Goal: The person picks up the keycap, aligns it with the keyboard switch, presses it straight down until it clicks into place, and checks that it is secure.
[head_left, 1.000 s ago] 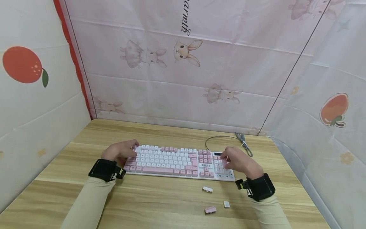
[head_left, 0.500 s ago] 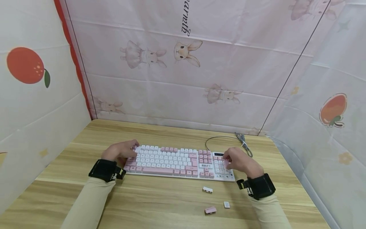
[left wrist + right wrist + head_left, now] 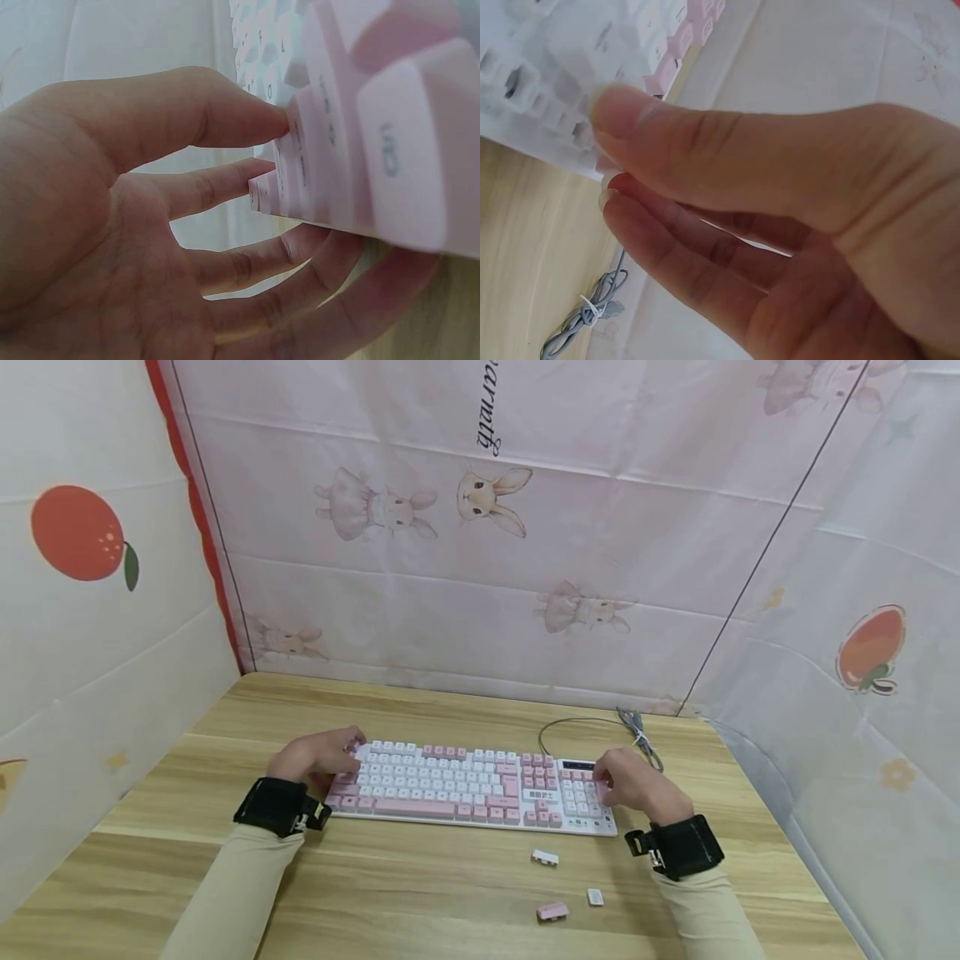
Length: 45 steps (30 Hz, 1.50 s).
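A white-and-pink keyboard (image 3: pixel 438 781) lies on the wooden table. At its left end my left hand (image 3: pixel 318 753) grips it. The left wrist view shows that hand's thumb (image 3: pixel 247 120) against the pink keys (image 3: pixel 405 146), its other fingers reaching along and below the edge. My right hand (image 3: pixel 633 781) is at the number pad's right edge, thumb and fingertips drawn together. A pink keycap (image 3: pixel 602 791) shows between them, mostly covered by the thumb (image 3: pixel 652 127) in the right wrist view. Bare key sockets (image 3: pixel 514 79) show on the pad beside it.
Three loose keycaps lie in front of the keyboard: a long white keycap (image 3: pixel 545 857), a small white keycap (image 3: pixel 595 897) and a pink keycap (image 3: pixel 552 911). A tied grey cable (image 3: pixel 637 731) sits behind the right end. Printed cloth walls (image 3: pixel 420 635) enclose the table (image 3: pixel 420 885).
My right hand has drifted slightly right, from over the number pad to its right edge, uncovering more keys. The left hand and the keyboard stay put.
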### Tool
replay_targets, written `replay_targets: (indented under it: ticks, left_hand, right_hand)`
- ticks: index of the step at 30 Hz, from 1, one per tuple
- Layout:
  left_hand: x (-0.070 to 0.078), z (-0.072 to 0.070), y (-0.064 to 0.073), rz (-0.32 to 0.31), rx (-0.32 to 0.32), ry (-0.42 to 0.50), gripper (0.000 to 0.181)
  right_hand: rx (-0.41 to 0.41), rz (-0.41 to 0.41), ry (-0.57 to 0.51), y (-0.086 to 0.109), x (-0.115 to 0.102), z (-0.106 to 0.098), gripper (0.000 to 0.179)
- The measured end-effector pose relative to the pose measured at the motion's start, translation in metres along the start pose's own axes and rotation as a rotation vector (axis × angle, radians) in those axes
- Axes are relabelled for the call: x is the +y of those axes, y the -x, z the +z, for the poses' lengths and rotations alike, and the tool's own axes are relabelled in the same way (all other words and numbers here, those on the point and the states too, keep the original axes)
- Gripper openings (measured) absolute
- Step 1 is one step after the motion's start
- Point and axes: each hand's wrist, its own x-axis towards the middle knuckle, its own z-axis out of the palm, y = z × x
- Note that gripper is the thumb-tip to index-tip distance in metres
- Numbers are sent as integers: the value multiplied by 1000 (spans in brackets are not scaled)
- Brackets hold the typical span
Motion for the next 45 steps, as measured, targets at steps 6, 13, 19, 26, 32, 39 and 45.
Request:
replay_targets:
  ticks: [6, 13, 19, 26, 32, 39, 45]
  left_hand:
    - [-1, 0, -2, 7, 5, -5, 57]
    - [-1, 0, -2, 5, 5, 3, 57]
    - [-1, 0, -2, 7, 1, 4, 58]
    - [-2, 0, -1, -7, -13, 30, 58]
    - [-2, -1, -3, 56, 4, -38, 57]
    - [-3, -2, -3, 79, 12, -69, 58]
    - [-3, -2, -2, 64, 0, -39, 59]
  right_hand:
    - [12, -10, -1, -1, 6, 3, 25]
    - [16, -6, -10, -3, 8, 5, 24]
    - [23, -3, -21, -3, 9, 5, 24]
    - [25, -6, -15, -3, 9, 7, 25]
    - [30, -2, 6, -4, 9, 8, 26]
    - [29, 2, 4, -3, 8, 7, 27]
    - [23, 20, 16, -4, 7, 8, 25]
